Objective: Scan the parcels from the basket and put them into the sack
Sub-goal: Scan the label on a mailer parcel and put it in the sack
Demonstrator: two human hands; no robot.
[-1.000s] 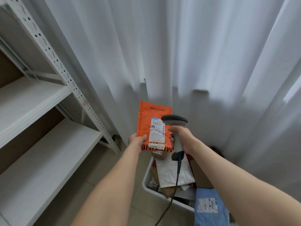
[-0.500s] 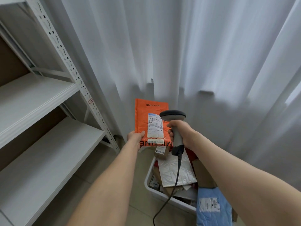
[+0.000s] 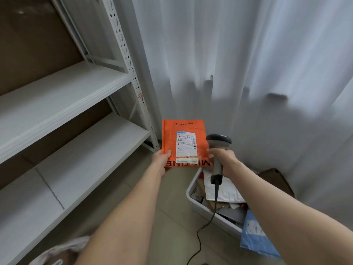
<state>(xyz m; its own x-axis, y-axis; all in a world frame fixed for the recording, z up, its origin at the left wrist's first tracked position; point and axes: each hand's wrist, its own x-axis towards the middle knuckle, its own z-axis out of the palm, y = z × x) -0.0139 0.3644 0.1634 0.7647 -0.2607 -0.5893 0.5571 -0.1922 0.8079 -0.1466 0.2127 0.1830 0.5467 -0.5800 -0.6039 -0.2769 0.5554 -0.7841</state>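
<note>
- White metal rack [image 3: 131,73] on my left, two shelves showing; curtain [image 3: 238,64] behind.
- One orange parcel [image 3: 170,138], label facing me, lower corner pinched in my left grip [image 3: 161,159].
- Right grip [image 3: 225,161] curled round one barcode scanner [image 3: 218,139], just beside the parcel.
- One white basket [image 3: 191,194] on the floor below: white mailer [image 3: 225,192], cardboard scraps, other parcels; blue parcel [image 3: 254,238] at its near edge.

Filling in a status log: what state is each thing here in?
Orange parcel: held up, label facing camera.
Left hand: pinches parcel's lower left corner.
Right hand: grips scanner.
Scanner: upright beside parcel, cable hanging.
Basket: on floor, holding parcels.
Sack: barely in view, state unclear.
</note>
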